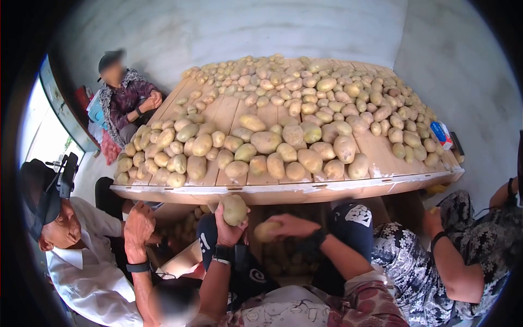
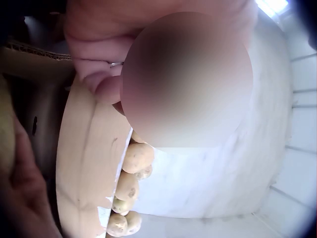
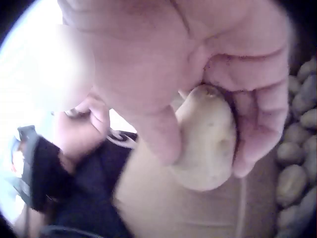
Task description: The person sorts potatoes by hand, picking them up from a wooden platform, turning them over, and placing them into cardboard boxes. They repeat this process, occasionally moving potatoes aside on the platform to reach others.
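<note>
My left hand [image 1: 230, 229] grips a large round potato [image 1: 235, 210] just in front of the table's near edge. In the left wrist view the left hand [image 2: 106, 54], with a ring on one finger, runs into a blurred disc that hides what it holds. To its right in the head view, my right hand [image 1: 291, 226] holds a smaller potato [image 1: 267, 231], low over the space under the table. Seen from the right wrist, this pale oval potato [image 3: 208, 141] sits between the thumb and the curled fingers of the right hand [image 3: 198, 64].
A wooden table [image 1: 376, 150] bears heaps of potatoes [image 1: 265, 141]. Below its edge, more potatoes [image 1: 289, 259] lie in boxes. A person in a white shirt [image 1: 95, 261] sits left, one in a patterned dress [image 1: 414, 256] right, another [image 1: 128, 98] at the far left.
</note>
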Motion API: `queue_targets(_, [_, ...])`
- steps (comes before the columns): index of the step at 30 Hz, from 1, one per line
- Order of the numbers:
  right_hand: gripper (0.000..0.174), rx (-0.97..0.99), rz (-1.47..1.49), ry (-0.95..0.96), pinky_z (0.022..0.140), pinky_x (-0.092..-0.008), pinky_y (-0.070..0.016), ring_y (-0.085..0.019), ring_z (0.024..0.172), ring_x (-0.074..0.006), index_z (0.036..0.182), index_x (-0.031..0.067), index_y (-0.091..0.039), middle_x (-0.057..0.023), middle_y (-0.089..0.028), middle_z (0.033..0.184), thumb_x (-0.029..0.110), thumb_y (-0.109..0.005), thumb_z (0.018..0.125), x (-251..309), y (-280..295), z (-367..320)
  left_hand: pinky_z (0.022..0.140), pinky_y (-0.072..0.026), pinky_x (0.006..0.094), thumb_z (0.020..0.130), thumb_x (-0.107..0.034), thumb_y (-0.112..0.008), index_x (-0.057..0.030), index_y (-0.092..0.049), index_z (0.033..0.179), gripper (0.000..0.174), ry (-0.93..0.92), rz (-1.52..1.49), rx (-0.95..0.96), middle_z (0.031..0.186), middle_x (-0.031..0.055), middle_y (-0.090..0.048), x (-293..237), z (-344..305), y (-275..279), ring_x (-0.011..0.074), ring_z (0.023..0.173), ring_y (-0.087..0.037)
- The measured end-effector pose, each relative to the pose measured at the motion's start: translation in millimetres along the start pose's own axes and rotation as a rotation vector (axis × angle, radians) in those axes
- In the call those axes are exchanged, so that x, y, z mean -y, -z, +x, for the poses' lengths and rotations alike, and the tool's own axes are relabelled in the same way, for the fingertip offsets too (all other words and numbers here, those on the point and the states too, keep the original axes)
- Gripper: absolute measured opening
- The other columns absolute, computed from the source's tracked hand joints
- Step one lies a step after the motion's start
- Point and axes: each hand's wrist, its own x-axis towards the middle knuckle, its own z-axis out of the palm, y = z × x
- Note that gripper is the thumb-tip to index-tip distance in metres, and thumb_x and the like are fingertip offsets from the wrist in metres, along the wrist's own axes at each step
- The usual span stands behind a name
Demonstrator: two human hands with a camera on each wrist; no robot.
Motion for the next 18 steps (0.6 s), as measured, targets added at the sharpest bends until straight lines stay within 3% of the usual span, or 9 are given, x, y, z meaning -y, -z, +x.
queue_targets(1, [0.045,0.024,0.043,0.049,0.065,-0.0215,-0.0503,-0.061,0.075,-0.0095,0.117,0.0033,-0.054,-0.0054,-0.063,0.093,0.030,-0.066,0.083,20,9,-11,0.056,-0.0437,0.0292,0.086,-0.057,-0.045,-0.0087,-0.051,0.117,0.058,0.027,-0.063,0.134,0.094,0.0164,-0.062,-6,0,4,0.0220,0.070,-0.058])
queue_targets(3, [0.046,-0.066,0.171,0.193,0.071,-0.0246,-0.0524,-0.062,0.088,-0.0141,0.121,0.0011,-0.052,-0.0083,-0.062,0.102,0.027,-0.063,0.085,30,29,-21,0.065,-0.0494,0.0329,0.089,-0.050,-0.043,-0.0080,-0.048,0.123,0.055,-0.022,-0.003,0.025,0.104,0.0156,-0.061,-13,-8,-14,0.0260,0.084,-0.061])
queue_targets(5, [0.048,-0.023,0.209,0.383,0.087,-0.0372,-0.0502,-0.058,0.106,-0.0242,0.124,-0.0010,-0.048,-0.0136,-0.056,0.121,0.031,-0.057,0.089,24,61,-15,0.069,-0.0509,0.0336,0.090,-0.048,-0.043,-0.0080,-0.046,0.125,0.054,-0.010,0.129,-0.026,0.107,0.0154,-0.059,-21,-12,-23,0.0266,0.086,-0.062])
queue_targets(7, [0.057,-0.206,0.820,0.453,0.090,-0.0551,-0.0446,-0.048,0.119,-0.0311,0.128,0.0082,-0.047,-0.0116,-0.053,0.126,0.050,-0.049,0.090,33,61,-25,0.070,-0.0529,0.0348,0.088,-0.045,-0.049,-0.0066,-0.044,0.127,0.055,-0.014,0.121,0.063,0.108,0.0180,-0.059,-26,-8,-15,0.0281,0.088,-0.063])
queue_targets(8, [0.051,-0.057,1.095,0.509,0.088,-0.0569,-0.0456,-0.050,0.116,-0.0342,0.126,0.0129,-0.049,-0.0100,-0.056,0.122,0.048,-0.051,0.089,34,70,-17,0.067,-0.0517,0.0329,0.088,-0.048,-0.048,-0.0072,-0.044,0.127,0.057,-0.043,0.125,0.073,0.105,0.0186,-0.059,-30,-3,-19,0.0270,0.083,-0.062])
queue_targets(9, [0.047,0.055,1.248,0.550,0.087,-0.0538,-0.0476,-0.052,0.113,-0.0351,0.126,0.0139,-0.049,-0.0104,-0.058,0.119,0.043,-0.054,0.089,40,74,-12,0.064,-0.0506,0.0310,0.087,-0.050,-0.047,-0.0078,-0.044,0.128,0.058,-0.049,0.124,0.084,0.102,0.0191,-0.060,-31,-2,-24,0.0259,0.077,-0.061])
queue_targets(14, [0.029,-0.285,1.183,0.657,0.077,-0.0377,-0.0485,-0.055,0.084,-0.0221,0.108,0.0113,-0.051,-0.0073,-0.056,0.091,0.034,-0.055,0.090,62,82,-19,0.050,-0.0393,0.0254,0.086,-0.064,-0.036,-0.0103,-0.045,0.126,0.068,0.105,-0.035,0.153,0.087,0.0186,-0.057,-24,9,-19,0.0188,0.058,-0.049])
queue_targets(17, [0.025,-0.281,0.994,0.742,0.071,-0.0356,-0.0465,-0.052,0.079,-0.0204,0.105,0.0122,-0.049,-0.0065,-0.052,0.087,0.033,-0.052,0.091,59,100,-31,0.041,-0.0322,0.0244,0.082,-0.073,-0.029,-0.0107,-0.048,0.121,0.076,0.152,-0.064,0.100,0.077,0.0177,-0.052,-20,11,-21,0.0161,0.051,-0.043])
queue_targets(18, [0.024,-0.384,1.055,0.758,0.065,-0.0327,-0.0428,-0.048,0.073,-0.0182,0.100,0.0126,-0.046,-0.0054,-0.048,0.082,0.035,-0.049,0.093,59,103,-36,0.040,-0.0320,0.0246,0.082,-0.074,-0.029,-0.0106,-0.049,0.119,0.076,0.185,-0.178,0.272,0.076,0.0168,-0.053,-17,17,-12,0.0166,0.051,-0.043])
